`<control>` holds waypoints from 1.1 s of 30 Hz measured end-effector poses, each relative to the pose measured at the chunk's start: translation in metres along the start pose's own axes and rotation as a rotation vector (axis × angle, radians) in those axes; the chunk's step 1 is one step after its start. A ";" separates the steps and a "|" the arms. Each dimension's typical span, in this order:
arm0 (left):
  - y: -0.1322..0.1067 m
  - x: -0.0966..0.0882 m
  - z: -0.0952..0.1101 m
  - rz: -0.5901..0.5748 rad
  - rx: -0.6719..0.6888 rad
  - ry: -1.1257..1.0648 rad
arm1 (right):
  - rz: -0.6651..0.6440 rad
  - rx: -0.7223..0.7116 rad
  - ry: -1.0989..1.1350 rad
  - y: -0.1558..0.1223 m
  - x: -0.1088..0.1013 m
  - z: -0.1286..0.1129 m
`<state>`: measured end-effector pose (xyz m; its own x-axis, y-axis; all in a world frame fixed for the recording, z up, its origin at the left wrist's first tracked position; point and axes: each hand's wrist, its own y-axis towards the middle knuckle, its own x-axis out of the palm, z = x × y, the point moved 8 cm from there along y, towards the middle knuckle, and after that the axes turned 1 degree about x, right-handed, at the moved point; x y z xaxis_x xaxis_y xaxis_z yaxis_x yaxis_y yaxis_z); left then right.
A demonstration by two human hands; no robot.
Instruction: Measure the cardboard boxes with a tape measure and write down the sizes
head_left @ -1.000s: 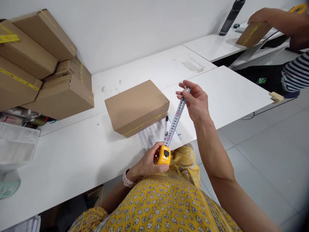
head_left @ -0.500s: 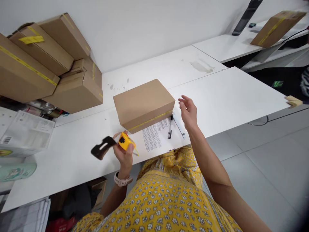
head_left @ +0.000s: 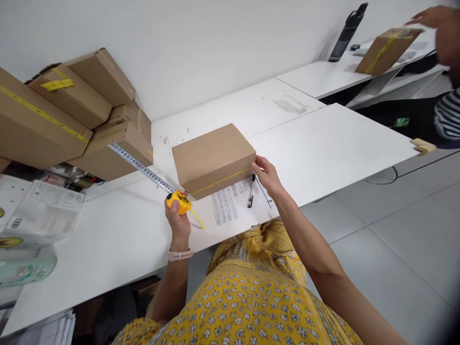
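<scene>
My left hand is closed around a yellow tape measure, just off the front left corner of a cardboard box. The numbered metal blade sticks out toward the upper left, over the desk and in front of the stacked boxes. A yellow strap hangs from its case. At the box's right end, my right hand has its fingertips and thumb on the corner. Below the box lies a sheet of printed labels, partly covered by it, with a black-capped pen on the paper.
Taped cardboard boxes are stacked at the left. A white carton and a green bottle stand below them. Far right, another person's hand is above a box, near a dark bottle. The desk has a padded corner.
My right hand has moved left onto the box's corner. My left hand has turned the tape measure, and its blade now shows long toward the upper left. Another person's hand has appeared far right.
</scene>
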<state>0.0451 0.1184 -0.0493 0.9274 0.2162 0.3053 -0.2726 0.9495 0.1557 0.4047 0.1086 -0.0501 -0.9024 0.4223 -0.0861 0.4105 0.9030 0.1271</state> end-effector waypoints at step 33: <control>0.017 0.094 0.068 -0.394 0.158 -0.008 | 0.009 -0.595 -0.774 0.130 0.062 -0.128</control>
<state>0.1102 0.1393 0.0456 0.9668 -0.1583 0.2008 0.0655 0.9124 0.4039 0.3856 0.2422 0.0878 -0.4767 0.5558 -0.6810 0.0915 0.8019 0.5904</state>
